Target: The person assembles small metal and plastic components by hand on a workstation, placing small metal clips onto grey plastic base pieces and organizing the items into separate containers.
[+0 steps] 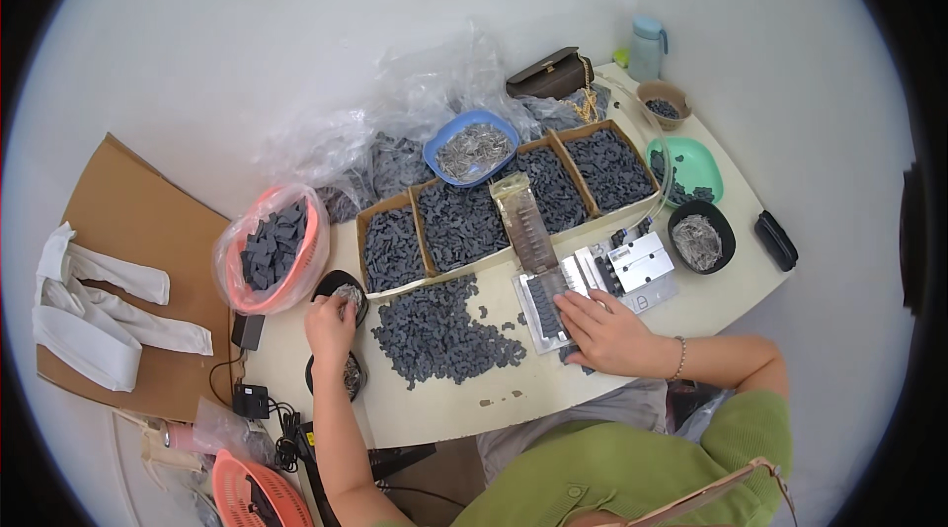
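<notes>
My left hand [330, 331] reaches over a small black bowl [359, 313] of thin metal pieces, fingers bent together at its contents. Whatever lies between the fingertips is too small to make out. A second black dish [356, 390] with similar metal bits sits just below, partly covered by that hand and wrist. Stretched out flat, the fingers of my right hand [610, 334] rest on a metal fixture [585, 275] at the table's right front. Dark grey small parts [542, 308] stand in a row along the fixture beside those fingertips. A long clear-topped tray [524, 224] leans behind it.
A divided box [432, 282] of dark grey parts spans the table, with a loose heap [434, 334] before it. A blue tray [431, 154] of metal pieces rests on its back edge. Green tray [713, 169], black bowl [726, 255] and glasses case [776, 240] stand right; pink basket [318, 255] left.
</notes>
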`<control>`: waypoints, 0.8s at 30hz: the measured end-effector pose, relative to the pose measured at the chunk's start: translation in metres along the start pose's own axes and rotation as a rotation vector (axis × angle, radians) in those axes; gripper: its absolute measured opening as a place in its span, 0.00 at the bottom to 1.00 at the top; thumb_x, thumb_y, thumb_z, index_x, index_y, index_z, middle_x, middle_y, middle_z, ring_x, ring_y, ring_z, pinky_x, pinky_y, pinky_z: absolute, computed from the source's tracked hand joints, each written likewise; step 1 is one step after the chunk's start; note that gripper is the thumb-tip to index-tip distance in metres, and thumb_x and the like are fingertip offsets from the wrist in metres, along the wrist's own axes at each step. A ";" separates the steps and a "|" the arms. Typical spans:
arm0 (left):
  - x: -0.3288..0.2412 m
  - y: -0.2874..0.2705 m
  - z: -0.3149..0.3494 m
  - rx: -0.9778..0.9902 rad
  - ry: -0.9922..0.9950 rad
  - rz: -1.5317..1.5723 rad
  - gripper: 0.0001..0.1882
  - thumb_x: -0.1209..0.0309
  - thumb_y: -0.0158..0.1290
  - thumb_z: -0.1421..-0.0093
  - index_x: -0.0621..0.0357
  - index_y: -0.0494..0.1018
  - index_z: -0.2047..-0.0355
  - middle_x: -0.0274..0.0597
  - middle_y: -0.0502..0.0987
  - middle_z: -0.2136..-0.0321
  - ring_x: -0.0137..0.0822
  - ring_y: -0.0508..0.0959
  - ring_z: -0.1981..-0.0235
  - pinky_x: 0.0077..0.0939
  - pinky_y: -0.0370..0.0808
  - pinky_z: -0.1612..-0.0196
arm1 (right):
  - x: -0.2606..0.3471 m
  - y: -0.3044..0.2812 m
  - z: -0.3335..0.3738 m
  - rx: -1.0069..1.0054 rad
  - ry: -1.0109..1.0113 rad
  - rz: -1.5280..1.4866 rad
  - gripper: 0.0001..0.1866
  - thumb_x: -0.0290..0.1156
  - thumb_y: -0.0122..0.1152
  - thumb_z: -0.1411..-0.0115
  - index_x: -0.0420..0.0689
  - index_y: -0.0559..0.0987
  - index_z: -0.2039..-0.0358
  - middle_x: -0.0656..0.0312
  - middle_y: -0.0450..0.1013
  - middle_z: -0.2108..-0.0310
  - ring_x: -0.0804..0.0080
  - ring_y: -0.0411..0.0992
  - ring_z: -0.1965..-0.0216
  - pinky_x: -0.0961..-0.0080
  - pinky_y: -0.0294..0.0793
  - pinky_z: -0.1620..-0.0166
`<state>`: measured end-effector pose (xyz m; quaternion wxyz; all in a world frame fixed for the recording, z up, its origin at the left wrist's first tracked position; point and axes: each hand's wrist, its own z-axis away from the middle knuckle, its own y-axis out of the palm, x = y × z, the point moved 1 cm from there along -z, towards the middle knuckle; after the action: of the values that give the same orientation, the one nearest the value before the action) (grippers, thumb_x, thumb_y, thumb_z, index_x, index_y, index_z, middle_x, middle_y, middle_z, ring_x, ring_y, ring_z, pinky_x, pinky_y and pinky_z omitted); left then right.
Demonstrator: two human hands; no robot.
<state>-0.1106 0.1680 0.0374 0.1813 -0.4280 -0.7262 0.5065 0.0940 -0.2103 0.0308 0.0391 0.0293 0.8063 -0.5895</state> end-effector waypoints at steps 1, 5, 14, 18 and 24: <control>0.003 0.004 -0.002 0.059 -0.022 -0.025 0.06 0.72 0.59 0.50 0.62 0.79 0.73 0.50 0.77 0.72 0.50 0.77 0.68 0.41 0.73 0.63 | 0.003 0.000 -0.002 0.021 0.011 0.021 0.31 0.48 0.62 0.51 0.31 0.76 0.57 0.44 0.65 0.44 0.55 0.62 0.41 0.57 0.61 0.42; 0.015 0.011 -0.010 0.232 -0.114 -0.010 0.05 0.73 0.58 0.52 0.62 0.79 0.75 0.54 0.78 0.73 0.51 0.78 0.68 0.43 0.74 0.62 | 0.012 -0.004 -0.011 0.064 0.035 0.038 0.27 0.46 0.63 0.52 0.30 0.80 0.67 0.42 0.65 0.44 0.52 0.61 0.41 0.54 0.60 0.42; 0.025 0.004 -0.019 0.363 -0.170 0.025 0.03 0.73 0.57 0.51 0.60 0.76 0.76 0.52 0.78 0.74 0.52 0.79 0.67 0.42 0.74 0.62 | -0.087 -0.006 -0.097 -0.149 0.092 -0.232 0.11 0.35 0.65 0.51 0.44 0.79 0.69 0.58 0.72 0.59 0.61 0.70 0.57 0.62 0.69 0.56; 0.028 -0.002 -0.019 0.313 -0.155 0.016 0.05 0.72 0.55 0.47 0.60 0.73 0.73 0.54 0.78 0.74 0.53 0.78 0.67 0.44 0.73 0.63 | -0.156 0.011 -0.171 -0.293 0.234 -0.313 0.05 0.28 0.60 0.48 0.43 0.78 0.70 0.57 0.72 0.70 0.55 0.71 0.63 0.61 0.70 0.59; 0.008 -0.017 -0.012 0.171 -0.178 -0.167 0.07 0.70 0.51 0.43 0.62 0.70 0.73 0.57 0.77 0.76 0.57 0.77 0.71 0.48 0.72 0.67 | -0.194 0.051 -0.238 0.213 0.341 -0.157 0.05 0.27 0.63 0.53 0.49 0.82 0.72 0.58 0.78 0.68 0.58 0.76 0.61 0.62 0.74 0.60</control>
<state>-0.1140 0.1796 0.0560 0.1932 -0.3026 -0.7268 0.5856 0.2845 0.0318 0.0734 -0.1471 0.0695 0.7343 -0.6591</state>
